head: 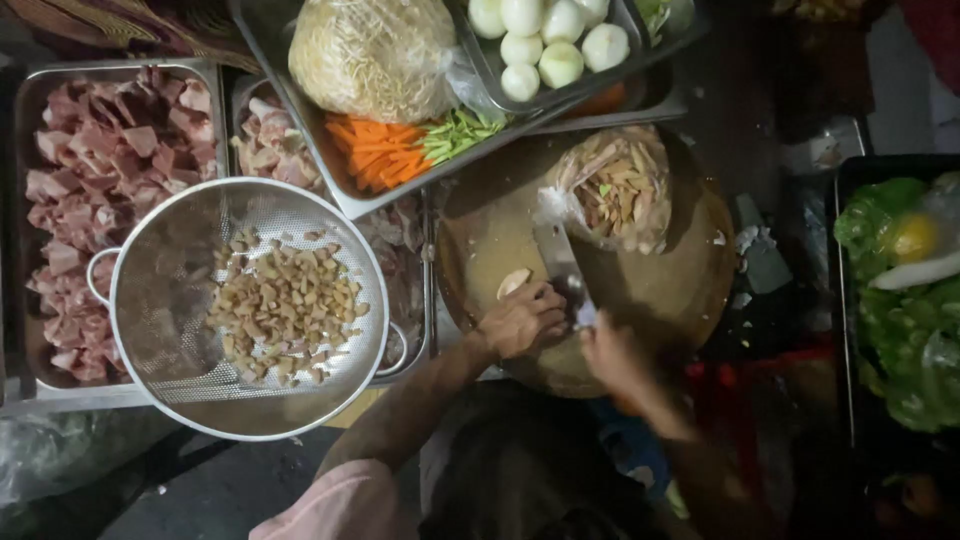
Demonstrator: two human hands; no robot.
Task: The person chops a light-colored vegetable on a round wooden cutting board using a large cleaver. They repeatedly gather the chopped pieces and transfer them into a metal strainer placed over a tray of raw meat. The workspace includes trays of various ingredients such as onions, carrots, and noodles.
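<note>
Nearest, a cleaver (562,268) is gripped by the right hand (612,352) (blurred), while a pale slice (514,282) is pinned on the round chopping board (668,292) by the left hand (522,320). Farther off, a bag of chopped pieces (618,188) is seen.

Perforated metal colander (170,330) shiny; board (680,290) probably wood.

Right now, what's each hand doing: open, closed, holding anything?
Left hand: fingers curled, pressing a pale piece on the round chopping board.
Right hand: blurred, closed on the cleaver handle.
</note>
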